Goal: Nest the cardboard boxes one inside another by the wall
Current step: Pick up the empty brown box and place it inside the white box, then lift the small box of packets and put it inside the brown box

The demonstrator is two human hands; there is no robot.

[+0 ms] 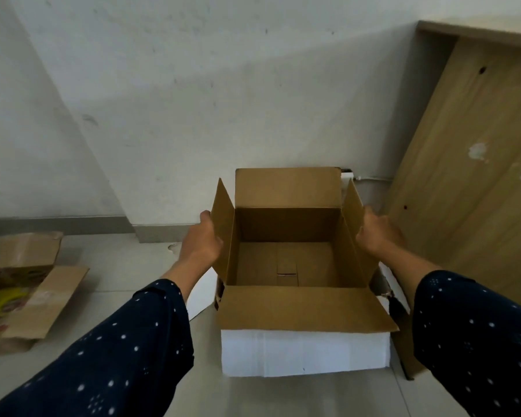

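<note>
An open brown cardboard box (286,260) sits inside a larger white box (304,353) on the floor by the wall. All its flaps stand open and its inside is empty. My left hand (203,239) holds the outside of the brown box's left side flap. Against the right side flap rests my right hand (376,231), fingers curled around its edge. White flaps of the outer box stick out at the left and right. Another cardboard box (21,284) with printed sides lies on the floor at the far left, flaps spread.
A tall light-wood cabinet (475,164) stands close on the right, its side almost touching the white box. The white wall and grey skirting run right behind the boxes. Pale floor tiles stretch between the two box groups.
</note>
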